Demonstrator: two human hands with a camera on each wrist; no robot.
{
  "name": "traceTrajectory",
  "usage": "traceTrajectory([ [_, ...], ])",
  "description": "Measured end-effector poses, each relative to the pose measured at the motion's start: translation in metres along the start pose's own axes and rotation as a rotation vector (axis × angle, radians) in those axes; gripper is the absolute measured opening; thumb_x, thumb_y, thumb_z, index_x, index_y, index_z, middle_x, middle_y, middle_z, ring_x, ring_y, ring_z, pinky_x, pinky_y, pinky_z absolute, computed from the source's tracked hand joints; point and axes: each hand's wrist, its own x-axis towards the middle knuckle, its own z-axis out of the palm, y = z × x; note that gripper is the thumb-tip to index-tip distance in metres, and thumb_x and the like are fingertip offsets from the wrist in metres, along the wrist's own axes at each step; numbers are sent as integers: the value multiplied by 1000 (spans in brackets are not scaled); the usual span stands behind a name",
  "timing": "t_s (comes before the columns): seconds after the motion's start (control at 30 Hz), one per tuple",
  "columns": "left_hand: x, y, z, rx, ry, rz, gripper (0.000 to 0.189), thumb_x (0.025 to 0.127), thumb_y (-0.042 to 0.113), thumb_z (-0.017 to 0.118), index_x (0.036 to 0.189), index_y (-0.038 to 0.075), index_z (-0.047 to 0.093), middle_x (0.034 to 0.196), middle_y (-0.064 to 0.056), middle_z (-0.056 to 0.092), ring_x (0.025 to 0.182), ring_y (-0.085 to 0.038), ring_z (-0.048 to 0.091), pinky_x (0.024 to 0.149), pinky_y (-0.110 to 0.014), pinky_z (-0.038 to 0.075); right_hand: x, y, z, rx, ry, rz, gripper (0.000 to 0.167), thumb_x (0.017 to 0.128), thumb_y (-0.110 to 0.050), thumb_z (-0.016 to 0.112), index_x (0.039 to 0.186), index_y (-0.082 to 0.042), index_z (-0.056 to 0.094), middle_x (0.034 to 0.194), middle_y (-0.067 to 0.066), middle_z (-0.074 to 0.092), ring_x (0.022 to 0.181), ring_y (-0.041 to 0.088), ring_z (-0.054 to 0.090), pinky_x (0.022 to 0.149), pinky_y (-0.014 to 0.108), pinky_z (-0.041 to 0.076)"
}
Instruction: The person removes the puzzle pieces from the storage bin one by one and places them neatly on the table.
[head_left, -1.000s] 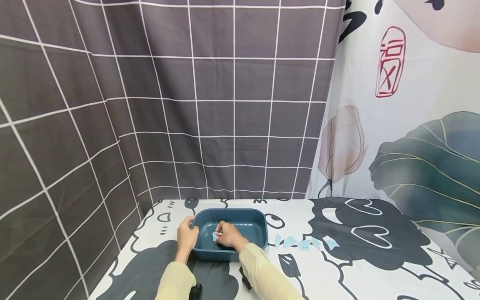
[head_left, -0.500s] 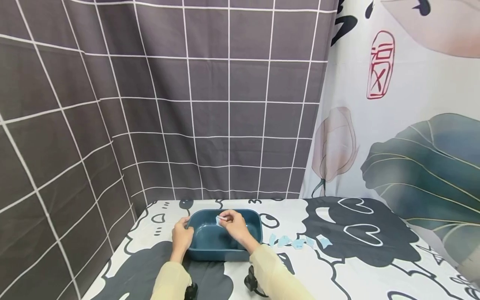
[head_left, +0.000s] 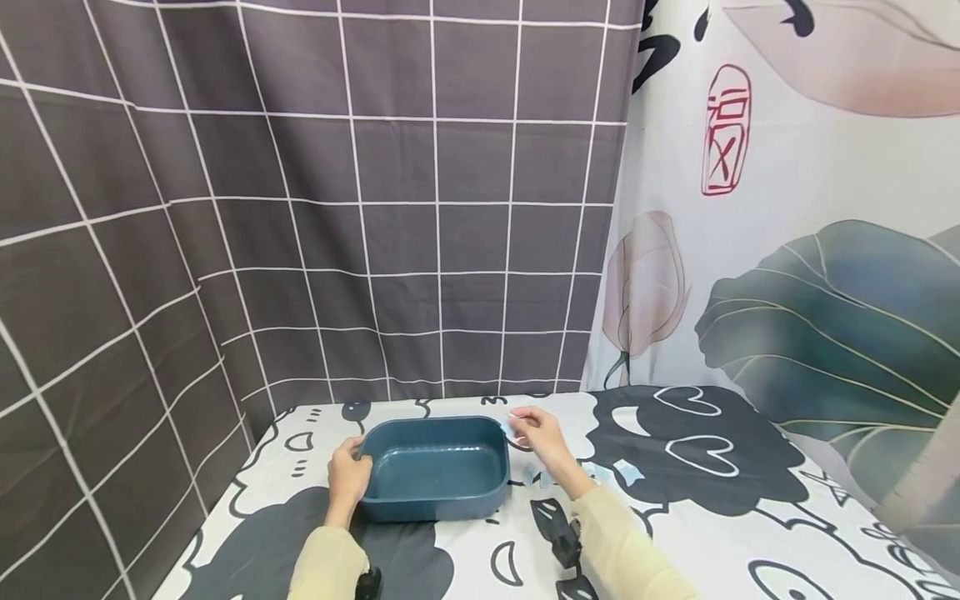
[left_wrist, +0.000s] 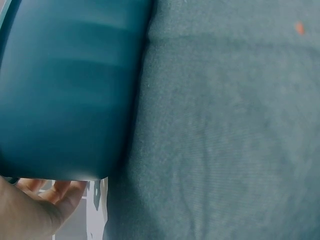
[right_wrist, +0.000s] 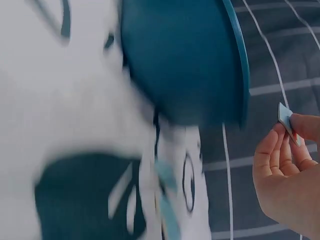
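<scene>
A dark blue rectangular plastic basin (head_left: 435,507) stands on the patterned cloth, its inside bare in the head view. My left hand (head_left: 348,479) grips its left end, with the thumb at the rim and the fingers outside; in the left wrist view those fingers (left_wrist: 70,200) show beyond the basin wall. Just past the basin's right end, my right hand (head_left: 543,437) is raised and pinches a small flat light blue piece (right_wrist: 285,117) between thumb and fingers. Several similar light blue pieces (head_left: 628,472) lie on the cloth to the right, partly hidden by the right hand and wrist.
The black-and-white patterned cloth (head_left: 720,533) covers the table. A dark grid curtain (head_left: 397,242) hangs behind and to the left. A white curtain with leaf and flower prints (head_left: 660,275) hangs at the back right.
My right hand has lifted the light blue piece out of the basin and carried it right, over the right rim. My left hand keeps its grip. The head view has turned slightly right.
</scene>
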Motion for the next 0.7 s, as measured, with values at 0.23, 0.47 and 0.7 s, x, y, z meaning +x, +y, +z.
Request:
traceTrajectory([
  [0.23, 4, -3, -4, 1, 2, 5, 47, 83, -2, 48, 129, -9, 55, 126, -33, 59, 120, -52, 52, 102, -61, 40, 9, 12, -66, -158, 44, 99, 31, 93, -12, 58, 114, 12, 61, 75, -5, 63, 66, 3, 56, 63, 15, 49],
  [0.47, 2, -1, -6, -8, 14, -3, 47, 83, -2, 48, 128, -10, 55, 125, -34, 59, 120, -53, 52, 102, -61, 40, 7, 29, -131, -319, 67, 171, 38, 92, -16, 58, 113, 16, 61, 67, -6, 59, 63, 4, 54, 60, 17, 47],
  [0.7, 0, 0, -7, -5, 20, -2, 46, 82, -2, 48, 127, -10, 56, 124, -34, 59, 120, -52, 53, 103, -61, 40, 9, 49, -179, -346, 60, 221, 35, 88, -19, 62, 104, 12, 67, 69, -2, 60, 64, 6, 54, 61, 18, 50],
])
